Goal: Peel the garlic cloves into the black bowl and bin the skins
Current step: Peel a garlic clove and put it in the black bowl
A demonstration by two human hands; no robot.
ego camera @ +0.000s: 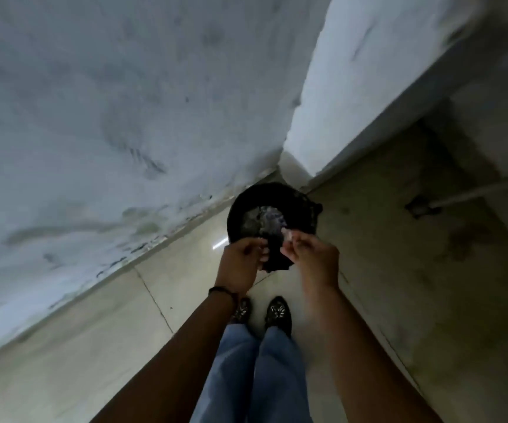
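The right hand [310, 257] pinches a pale scrap of garlic skin [288, 236] between thumb and fingertips, right over the mouth of the black bin [245, 206]. The left hand [240, 261] hangs beside it with fingers curled inward; blur hides whether it holds anything. A dark band [222, 290] circles the left wrist. Pale rubbish [265, 218] lies inside the bin, which stands on the tiled floor [94, 346] against the stained wall [94, 117]. Patterned shoes [278, 312] show below.
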